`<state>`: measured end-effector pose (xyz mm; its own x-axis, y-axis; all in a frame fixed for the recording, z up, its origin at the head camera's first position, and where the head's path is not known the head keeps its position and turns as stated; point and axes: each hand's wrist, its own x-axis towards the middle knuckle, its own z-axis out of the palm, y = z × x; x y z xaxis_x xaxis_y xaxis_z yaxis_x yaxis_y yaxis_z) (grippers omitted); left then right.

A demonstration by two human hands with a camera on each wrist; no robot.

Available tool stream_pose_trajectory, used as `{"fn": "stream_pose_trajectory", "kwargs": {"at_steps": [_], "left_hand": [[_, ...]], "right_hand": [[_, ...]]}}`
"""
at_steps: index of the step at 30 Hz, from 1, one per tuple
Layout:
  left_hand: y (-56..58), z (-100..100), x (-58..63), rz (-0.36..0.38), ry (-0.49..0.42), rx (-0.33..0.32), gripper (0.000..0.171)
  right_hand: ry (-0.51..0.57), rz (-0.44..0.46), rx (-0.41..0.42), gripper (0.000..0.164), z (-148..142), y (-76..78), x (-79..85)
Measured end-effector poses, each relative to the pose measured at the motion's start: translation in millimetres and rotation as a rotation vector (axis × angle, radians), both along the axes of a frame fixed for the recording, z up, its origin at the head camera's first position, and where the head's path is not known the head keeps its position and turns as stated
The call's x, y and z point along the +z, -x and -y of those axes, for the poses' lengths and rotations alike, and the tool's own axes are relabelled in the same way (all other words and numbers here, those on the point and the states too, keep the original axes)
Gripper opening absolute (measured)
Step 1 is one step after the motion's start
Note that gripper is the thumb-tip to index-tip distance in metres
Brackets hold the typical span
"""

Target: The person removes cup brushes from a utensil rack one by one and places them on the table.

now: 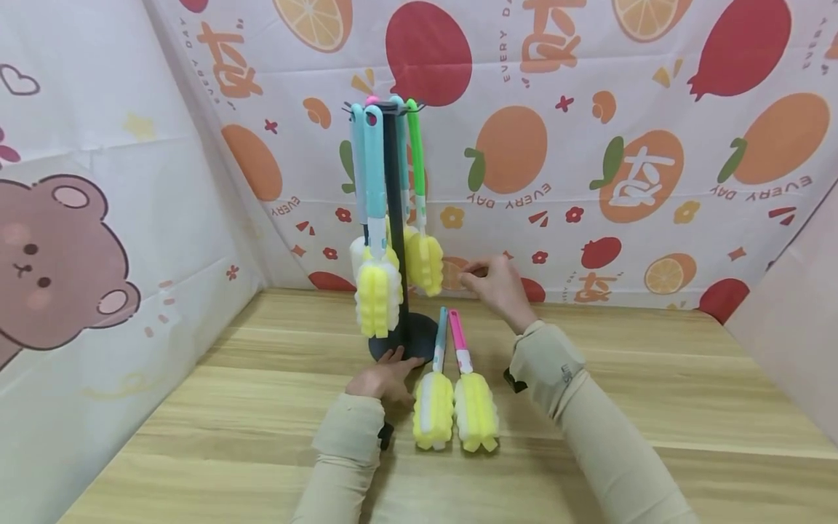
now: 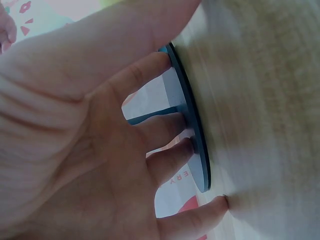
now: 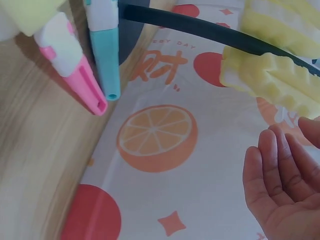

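Observation:
My left hand (image 1: pixel 382 380) rests its spread fingers on the round black base (image 1: pixel 427 338) of an upright stand. In the left wrist view, several fingertips press the base and one finger (image 2: pixel 195 220) touches the tabletop beside it. My right hand (image 1: pixel 500 290) is raised right of the stand, fingers loosely bent and holding nothing. Nearest to it hangs a green-handled sponge brush (image 1: pixel 424 263); its yellow head (image 3: pixel 272 82) shows above the fingertips in the right wrist view. Several more brushes hang from the stand's hooks, a light-blue-handled one (image 1: pixel 374 164) in front.
Two sponge brushes lie on the wooden table (image 1: pixel 262 429) before the stand: one blue-handled (image 1: pixel 433 413), one pink-handled (image 1: pixel 476 413). Their handles point toward the stand. A fruit-printed cloth (image 1: pixel 576 218) hangs behind, and a bear-printed cloth (image 1: pixel 59 255) on the left.

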<state>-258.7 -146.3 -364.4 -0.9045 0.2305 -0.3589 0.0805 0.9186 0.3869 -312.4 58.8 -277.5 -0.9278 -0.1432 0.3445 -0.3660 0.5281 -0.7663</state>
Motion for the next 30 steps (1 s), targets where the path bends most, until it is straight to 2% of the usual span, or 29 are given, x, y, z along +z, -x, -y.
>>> {"fn": "stream_pose_trajectory", "kwargs": {"at_steps": [7,16,25,30], "left_hand": [[1.7,-0.2,-0.7,-0.002,-0.006,0.002,0.074],[1.1,0.7,0.1,0.014,-0.024,0.009,0.075],[2.0,-0.8,2.6,0.004,-0.003,0.005,0.075],[1.9,-1.1,2.1,0.015,0.002,0.004,0.075]], "right_hand": [[0.023,0.005,-0.001,0.017,1.3,0.2,10.9],[0.030,-0.037,-0.015,0.020,4.8,2.7,21.7],[0.020,-0.086,-0.035,0.023,6.7,5.1,34.6],[0.038,-0.081,-0.019,0.024,8.8,3.7,41.4]]}}
